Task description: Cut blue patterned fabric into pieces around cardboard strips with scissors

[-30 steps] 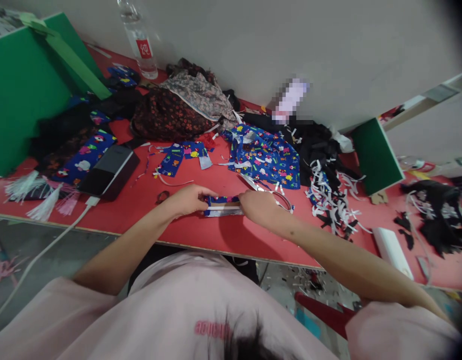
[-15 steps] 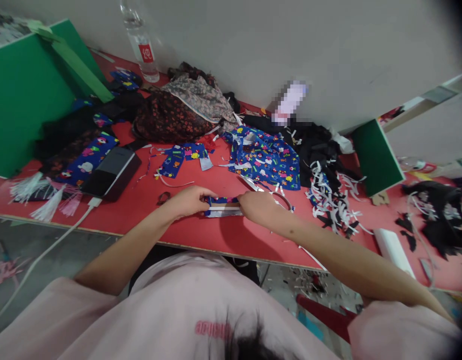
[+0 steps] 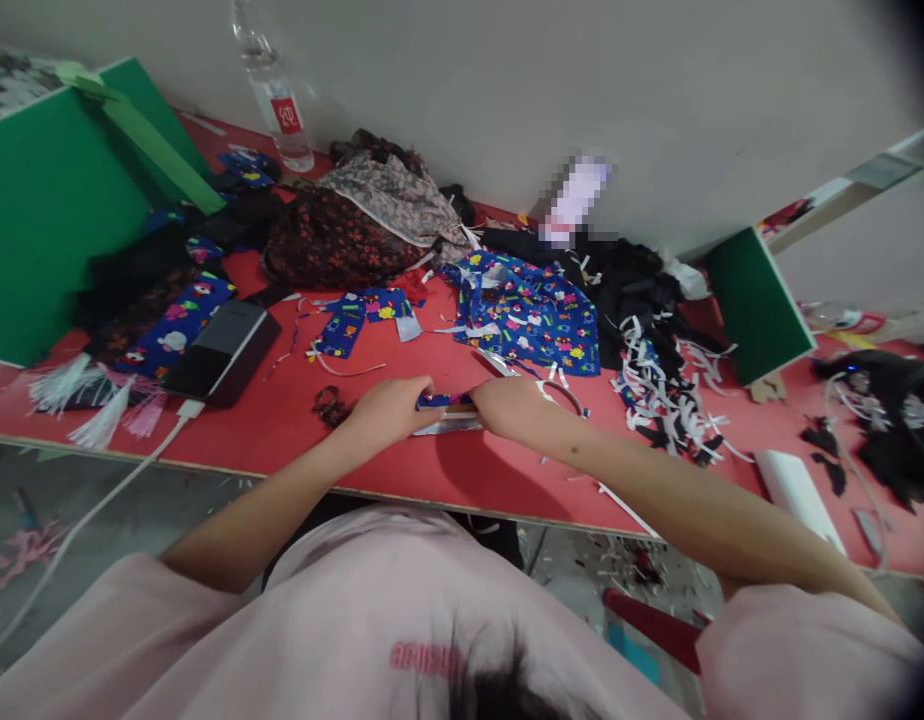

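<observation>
Between my two hands, just above the front part of the red table, is a small strip of blue patterned fabric [image 3: 447, 402] with a pale band along its near side. My left hand [image 3: 393, 410] is closed on its left end, thumb and fingers pinching it. At the other end my right hand [image 3: 507, 404] grips the fabric, its fingers mostly hidden from above. Scissors [image 3: 498, 364] lie right behind my right hand, partly covered by it. A brown patterned scrap [image 3: 330, 404] lies beside my left wrist.
Blue patterned cloth [image 3: 533, 315] and cut pieces [image 3: 342, 322] lie behind my hands on the red table [image 3: 402, 480]. A black power bank [image 3: 222, 350] with a cable is at left, a water bottle [image 3: 282, 120] at back. White and black scraps [image 3: 668, 390] pile at right.
My left hand has shifted slightly right and rolled over the fabric, so less of the strip shows. The view has tilted a little; the table things stay put.
</observation>
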Available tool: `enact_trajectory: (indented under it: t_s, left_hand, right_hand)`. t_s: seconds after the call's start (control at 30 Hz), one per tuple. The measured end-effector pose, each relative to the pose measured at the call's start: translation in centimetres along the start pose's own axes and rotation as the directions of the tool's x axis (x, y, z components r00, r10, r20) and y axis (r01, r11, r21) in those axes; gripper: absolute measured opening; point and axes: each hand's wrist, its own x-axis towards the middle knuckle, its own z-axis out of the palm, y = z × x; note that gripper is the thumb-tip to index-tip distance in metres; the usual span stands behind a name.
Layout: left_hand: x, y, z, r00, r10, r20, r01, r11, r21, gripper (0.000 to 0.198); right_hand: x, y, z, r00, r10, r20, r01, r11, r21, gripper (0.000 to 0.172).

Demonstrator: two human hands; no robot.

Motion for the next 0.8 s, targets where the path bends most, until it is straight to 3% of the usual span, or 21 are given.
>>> enact_trajectory:
  t_s: [0.13, 0.37, 0.63, 0.8]
  left_hand:
    - [1.3, 1.4, 0.1, 0.998, 0.049, 0.045, -0.057, 0.979, 0.194, 0.039]
    - [4.7, 4.3, -0.7, 0.952, 0.118, 0.283, -0.187, 0.955, 0.229, 0.037]
    - [6.7, 4.3, -2.3, 0.894, 0.174, 0.413, -0.261, 0.951, 0.165, 0.029]
    - [5.5, 3.7, -2.5, 0.855, 0.246, 0.457, -0.246, 0.967, -0.060, 0.024]
  right_hand:
    - [-0.4, 0.0, -0.3, 1.000, -0.010, -0.006, 0.010, 1.000, 0.010, 0.030]
    - [0.4, 0.4, 0.7, 1.000, -0.009, -0.029, 0.010, 1.000, 0.029, 0.027]
    - [-0.6, 1.4, 2.2, 0.978, 0.067, -0.196, -0.059, 0.997, 0.047, 0.032]
    - [-2.3, 2.0, 2.3, 0.963, 0.110, -0.247, -0.094, 0.993, 0.076, 0.031]
